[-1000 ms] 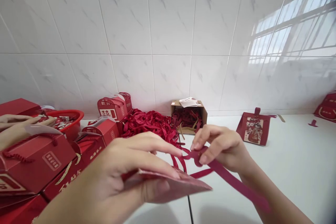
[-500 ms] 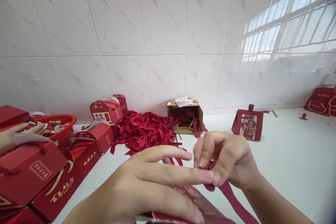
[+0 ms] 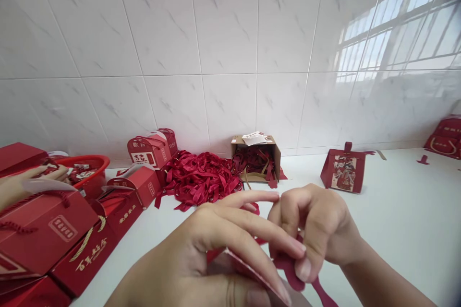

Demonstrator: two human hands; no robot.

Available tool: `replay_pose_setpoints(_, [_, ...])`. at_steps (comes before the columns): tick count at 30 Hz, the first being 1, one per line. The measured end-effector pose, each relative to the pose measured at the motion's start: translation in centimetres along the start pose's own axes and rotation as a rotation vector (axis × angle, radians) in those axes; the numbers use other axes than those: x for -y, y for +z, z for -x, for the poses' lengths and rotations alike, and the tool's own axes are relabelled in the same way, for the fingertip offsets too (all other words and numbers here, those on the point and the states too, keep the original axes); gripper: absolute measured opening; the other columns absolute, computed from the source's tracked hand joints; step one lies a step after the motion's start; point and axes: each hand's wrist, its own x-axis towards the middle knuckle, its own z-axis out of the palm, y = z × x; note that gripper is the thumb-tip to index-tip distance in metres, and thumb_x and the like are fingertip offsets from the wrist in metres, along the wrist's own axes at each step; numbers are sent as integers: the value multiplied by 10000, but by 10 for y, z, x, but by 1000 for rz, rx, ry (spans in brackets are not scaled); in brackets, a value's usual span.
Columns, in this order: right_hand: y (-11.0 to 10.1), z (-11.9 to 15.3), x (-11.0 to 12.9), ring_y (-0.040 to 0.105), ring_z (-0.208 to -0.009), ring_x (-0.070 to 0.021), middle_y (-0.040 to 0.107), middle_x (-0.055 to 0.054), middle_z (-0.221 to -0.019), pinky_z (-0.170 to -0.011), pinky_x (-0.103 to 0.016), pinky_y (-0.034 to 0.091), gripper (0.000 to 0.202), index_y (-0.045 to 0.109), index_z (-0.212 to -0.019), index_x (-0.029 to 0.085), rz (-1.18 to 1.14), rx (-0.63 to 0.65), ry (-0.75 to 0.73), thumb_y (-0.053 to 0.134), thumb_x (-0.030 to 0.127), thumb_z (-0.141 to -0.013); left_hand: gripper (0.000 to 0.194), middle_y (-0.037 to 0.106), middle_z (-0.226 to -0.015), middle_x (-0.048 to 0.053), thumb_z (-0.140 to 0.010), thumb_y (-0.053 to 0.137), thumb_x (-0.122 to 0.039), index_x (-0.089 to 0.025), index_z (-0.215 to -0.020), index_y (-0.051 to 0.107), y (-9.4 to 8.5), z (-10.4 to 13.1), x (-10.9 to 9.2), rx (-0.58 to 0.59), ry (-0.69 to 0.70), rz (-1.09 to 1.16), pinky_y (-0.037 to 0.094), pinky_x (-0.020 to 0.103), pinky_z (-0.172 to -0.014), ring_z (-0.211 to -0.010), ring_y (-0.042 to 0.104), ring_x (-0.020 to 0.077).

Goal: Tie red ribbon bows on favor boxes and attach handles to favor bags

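My left hand [image 3: 190, 254] grips a folded red paper box [image 3: 226, 265] at the bottom centre, its fingers over the box's edge and its thumb below. Much of that box is behind the hand or beyond the frame. At the right, my right hand [image 3: 320, 230] pinches a dark red strap [image 3: 292, 274] between thumb and fingers, and the strap's narrow end hangs down. The left fingertips meet the strap near the right thumb. A finished-looking red box with a figure on its front [image 3: 344, 172] stands behind my right hand.
A heap of red ribbons [image 3: 201, 177] lies by the wall, beside a cardboard box [image 3: 276, 156] of dark red straps. Red gift boxes [image 3: 81, 259] crowd the left, near a red basin [image 3: 97, 172]. Another person's hand [image 3: 32, 180] reaches there. Red bags [image 3: 446, 139] stand far right.
My left fingers have bent more and the held box has turned, showing its edge and inside. The right hand with the strap has shifted slightly right and down.
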Motion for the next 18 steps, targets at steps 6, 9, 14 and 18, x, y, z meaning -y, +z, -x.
replay_pose_setpoints(6, [-4,2,11,655,-691,-123,569,-2,-676,-629,-215,578,121,771,-842,226,144,62,-29,701,147,-783,329,727,-1078,-38,-745,726,-93,-348,-952,743,4,-7,3,89,-64,31,134,418,-1200,-971,682,171])
replay_pose_setpoints(9, [-9,3,10,658,-726,-139,590,-12,-712,-649,-247,579,197,767,-910,257,221,35,-52,703,119,-785,250,706,-1137,-11,-776,708,-153,-331,-946,751,3,-5,7,54,-27,21,166,431,-1191,-1070,645,204])
replay_pose_setpoints(14, [-23,1,11,661,-778,-167,620,-35,-768,-689,-319,580,234,762,-894,282,485,-96,-121,631,94,-841,128,655,-1227,32,-815,664,-352,-320,-877,771,-14,8,12,-79,-26,112,288,517,-1132,-1294,471,300])
replay_pose_setpoints(18, [-30,2,17,634,-720,-154,621,-16,-708,-656,-312,558,286,752,-874,272,638,-129,-144,617,29,-809,105,755,-763,58,-792,690,-304,-266,-843,774,-22,19,8,-347,-136,316,601,362,-745,-822,718,249])
